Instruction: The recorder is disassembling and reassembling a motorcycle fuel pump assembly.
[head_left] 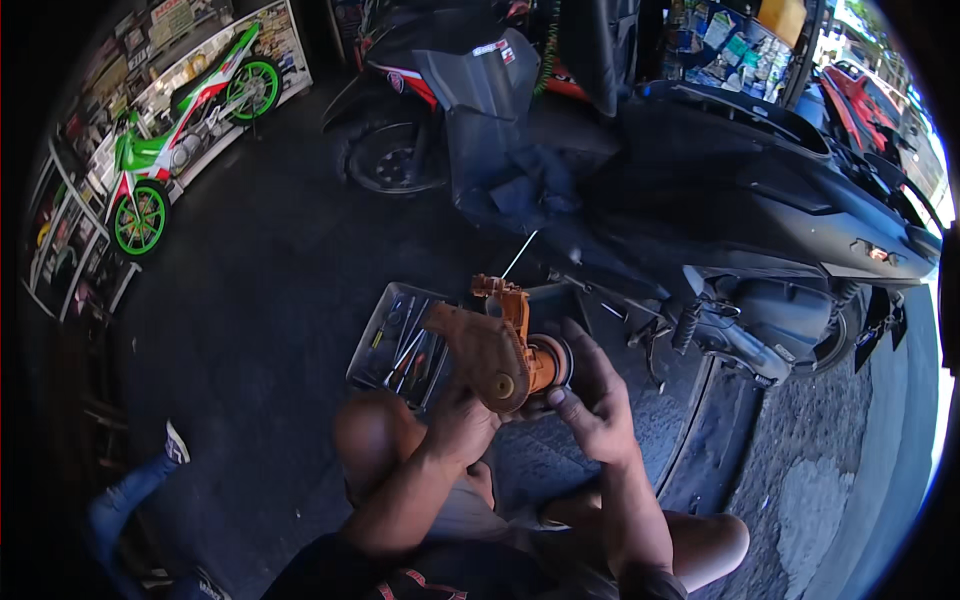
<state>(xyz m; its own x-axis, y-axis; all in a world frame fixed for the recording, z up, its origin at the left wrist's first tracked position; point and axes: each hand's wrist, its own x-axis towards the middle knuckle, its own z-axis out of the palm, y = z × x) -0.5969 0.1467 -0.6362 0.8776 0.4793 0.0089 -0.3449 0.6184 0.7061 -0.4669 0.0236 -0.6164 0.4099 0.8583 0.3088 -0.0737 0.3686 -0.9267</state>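
Observation:
An orange-brown mechanical part is held up in front of me, above my bent knees. It has a ring-shaped end on the right, a small bracket on top, and a flat brown cover with a round brass-coloured stud facing me. My left hand grips it from below the cover, which hides most of the fingers. Around the ring end curls my right hand, its thumb low at the near side and its fingers on the far side.
Behind the part, a grey tray of screwdrivers and other hand tools lies on the dark floor. A black scooter stands ahead and to the right. Far left is a green motorbike; a person's jeans-clad leg shows lower left.

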